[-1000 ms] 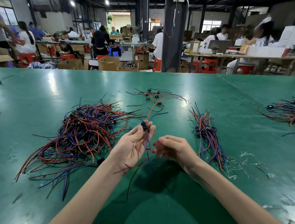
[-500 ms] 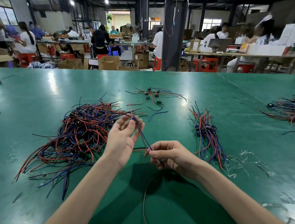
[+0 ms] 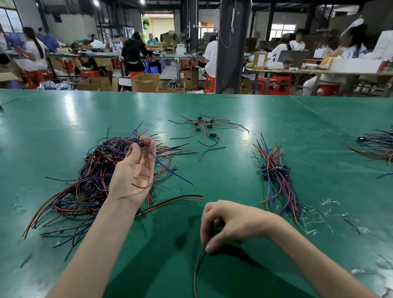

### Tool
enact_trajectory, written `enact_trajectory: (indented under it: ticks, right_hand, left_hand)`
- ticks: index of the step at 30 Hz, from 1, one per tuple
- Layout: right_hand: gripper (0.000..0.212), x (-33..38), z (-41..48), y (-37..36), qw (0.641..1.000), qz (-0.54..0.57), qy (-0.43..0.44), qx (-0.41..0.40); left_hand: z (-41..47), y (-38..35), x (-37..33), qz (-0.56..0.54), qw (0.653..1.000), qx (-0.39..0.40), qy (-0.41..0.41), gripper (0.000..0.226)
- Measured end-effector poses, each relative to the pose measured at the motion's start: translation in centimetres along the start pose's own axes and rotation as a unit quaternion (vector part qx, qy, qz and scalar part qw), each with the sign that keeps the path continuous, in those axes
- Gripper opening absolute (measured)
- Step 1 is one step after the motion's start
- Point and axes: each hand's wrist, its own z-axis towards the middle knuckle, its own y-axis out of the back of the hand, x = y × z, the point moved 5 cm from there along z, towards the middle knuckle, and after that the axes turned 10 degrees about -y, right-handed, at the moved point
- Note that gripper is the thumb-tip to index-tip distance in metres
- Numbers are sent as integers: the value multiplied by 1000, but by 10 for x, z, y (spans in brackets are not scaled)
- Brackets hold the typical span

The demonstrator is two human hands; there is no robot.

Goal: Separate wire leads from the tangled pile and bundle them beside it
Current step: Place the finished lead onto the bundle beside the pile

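Green table (image 3: 294, 111) carries everything. The tangled pile (image 3: 88, 172) of red, blue and black leads is our reference point.

A sorted bundle (image 3: 278, 181) lies well to the right of the pile, its connectors gathered near the middle. A small scatter (image 3: 205, 125) of loose leads sits beyond the pile.

Left hand (image 3: 132, 178): above the pile's right edge, palm up, fingers nearly straight. Thumb and fingertips pinch a small black connector (image 3: 141, 144), and its blue wire trails off to the pile's right.

Right hand (image 3: 228, 224): to the right of the pile on its near side, fingers curled downward. It pinches a thin red-and-black wire (image 3: 197, 272) that droops toward us.

We cannot tell whether both hands hold one lead.

Step, in our judgement: one lead is being separated from the pile. The next move calls for drawing it clear without dragging neighbours, aligning its wires, then laying it on the bundle.
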Motion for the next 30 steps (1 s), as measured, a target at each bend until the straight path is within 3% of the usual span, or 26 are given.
enact_trajectory:
  ticks: [6,11,16,22,30]
  right_hand:
    - [10,-7,18,9,977,16,-28,-213]
    - [14,-21,23,15,952,40,-23,-303]
    - [26,-36,17,32,904,90,-32,-416]
    - [16,-36,9,49,907,81,27,-412]
    - [4,-62,18,61,916,47,-49,-396]
  left_hand:
    - [1,-4,-7,-25,999,32,-19,18]
    - [4,2,-8,-18,999,26,1,18]
    - [3,3,-5,-16,999,30,12,16]
    - [1,2,-2,1,999,29,19,17]
    - [-4,-5,2,-11,999,26,19,19]
